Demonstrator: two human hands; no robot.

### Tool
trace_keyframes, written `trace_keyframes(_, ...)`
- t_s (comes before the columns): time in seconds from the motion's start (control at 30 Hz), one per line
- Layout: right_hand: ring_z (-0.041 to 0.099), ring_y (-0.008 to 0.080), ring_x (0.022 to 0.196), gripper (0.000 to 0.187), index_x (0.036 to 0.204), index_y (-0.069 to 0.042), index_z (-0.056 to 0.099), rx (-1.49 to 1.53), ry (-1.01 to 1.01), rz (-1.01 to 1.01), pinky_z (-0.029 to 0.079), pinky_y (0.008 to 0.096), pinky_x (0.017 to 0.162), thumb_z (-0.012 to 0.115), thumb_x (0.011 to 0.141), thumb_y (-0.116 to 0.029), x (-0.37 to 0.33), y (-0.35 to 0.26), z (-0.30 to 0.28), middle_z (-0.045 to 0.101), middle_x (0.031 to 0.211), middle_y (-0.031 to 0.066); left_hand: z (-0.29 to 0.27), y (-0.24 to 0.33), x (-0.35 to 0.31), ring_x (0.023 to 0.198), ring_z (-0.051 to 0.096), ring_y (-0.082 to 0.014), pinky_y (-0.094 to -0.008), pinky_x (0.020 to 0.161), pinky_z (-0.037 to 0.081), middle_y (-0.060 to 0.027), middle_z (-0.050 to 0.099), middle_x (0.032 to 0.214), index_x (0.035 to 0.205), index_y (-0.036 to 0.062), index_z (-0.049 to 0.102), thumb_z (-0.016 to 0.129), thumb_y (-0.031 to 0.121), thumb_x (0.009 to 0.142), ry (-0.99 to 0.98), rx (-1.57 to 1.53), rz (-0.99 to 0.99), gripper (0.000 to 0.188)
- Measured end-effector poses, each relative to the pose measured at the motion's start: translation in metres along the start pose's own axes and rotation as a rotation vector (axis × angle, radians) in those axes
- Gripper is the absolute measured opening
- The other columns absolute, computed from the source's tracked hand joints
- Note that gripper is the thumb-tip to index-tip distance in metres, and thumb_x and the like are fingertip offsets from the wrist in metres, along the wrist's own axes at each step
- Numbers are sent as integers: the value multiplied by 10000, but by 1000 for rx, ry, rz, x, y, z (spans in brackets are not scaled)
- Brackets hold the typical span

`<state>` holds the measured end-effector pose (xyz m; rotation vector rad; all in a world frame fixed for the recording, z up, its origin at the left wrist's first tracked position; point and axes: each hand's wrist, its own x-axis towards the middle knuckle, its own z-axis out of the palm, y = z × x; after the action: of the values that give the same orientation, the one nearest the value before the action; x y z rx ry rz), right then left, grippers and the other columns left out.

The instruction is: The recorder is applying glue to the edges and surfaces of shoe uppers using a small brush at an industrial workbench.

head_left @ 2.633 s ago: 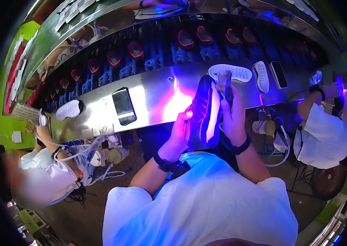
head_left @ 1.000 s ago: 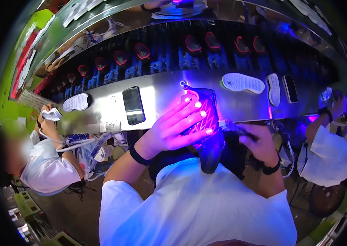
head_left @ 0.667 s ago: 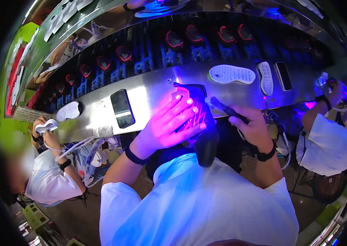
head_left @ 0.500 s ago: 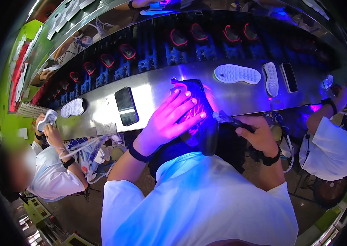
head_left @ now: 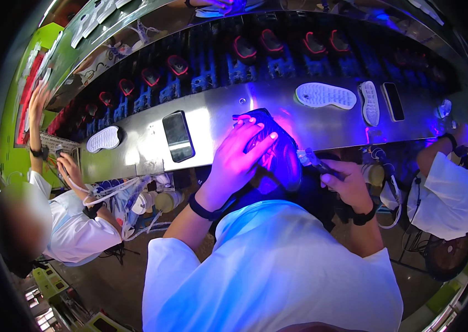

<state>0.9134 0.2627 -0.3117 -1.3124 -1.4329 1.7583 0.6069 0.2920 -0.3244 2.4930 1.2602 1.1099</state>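
Note:
Under violet light, a dark shoe upper point(head_left: 286, 159) with a bright outline is held at the bench's near edge. My left hand point(head_left: 238, 157) grips it from the left, fingers bent over its top. In my right hand point(head_left: 349, 182) is a dark-handled brush point(head_left: 314, 160), its pale head close to the upper's right side. Whether the bristles touch the upper I cannot tell. Part of the upper is hidden beneath my left fingers.
Along the metal bench point(head_left: 145, 130) lie white shoe soles point(head_left: 325, 96) and phones point(head_left: 178, 135). Behind runs a rack line point(head_left: 203, 72) carrying several dark shoes with red-lit rims. Co-workers sit to the left point(head_left: 79, 221) and right point(head_left: 447, 193). Pots point(head_left: 168, 200) and tubes hang below the bench.
The upper has turned in my left hand, and its lower end has swung to the right. The brush has shifted slightly right. The left co-worker's one arm is now raised toward the side rack.

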Motion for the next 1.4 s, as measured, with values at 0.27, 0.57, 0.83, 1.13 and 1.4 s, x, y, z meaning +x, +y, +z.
trace_keyframes(0.27,579,70,755,397,1312,1,648,67,27,29,469,243,713,689,953,-164,-15,37,17,658,810,3,3,2,-14,1065,670,-376,-442,862,578,-194,652,1185,1332,150,651,722,-36,638,-71,23,-227,722)
trace_keyframes(0.57,683,221,853,390,1272,-43,670,-393,191,-228,519,311,815,727,890,-98,5,-8,5,727,990,122,-7,4,-2,995,707,-305,-371,796,599,-109,663,1206,1311,184,667,758,-7,700,-272,52,-483,646)
trace_keyframes(0.83,680,232,916,404,1250,-16,675,-479,128,-361,510,325,870,736,851,-41,31,-20,-22,726,1025,134,-17,-10,21,979,709,-299,-385,867,563,-161,706,1080,1290,75,668,874,90,659,-406,-371,-492,664)
trace_keyframes(1.13,599,107,766,359,1272,-2,669,-92,92,-110,496,274,748,707,926,-91,66,-11,-24,681,874,30,6,-11,31,956,686,-165,-323,824,575,-65,703,1082,1367,-7,580,851,-56,656,-542,-946,-850,763)
trace_keyframes(1.4,581,94,730,349,1273,-7,674,-204,-2,-49,493,270,705,695,939,-108,71,-20,-40,663,836,14,10,-12,22,1047,658,-131,-321,954,520,-34,707,1141,1308,31,617,847,-9,720,-502,-1288,-951,633)
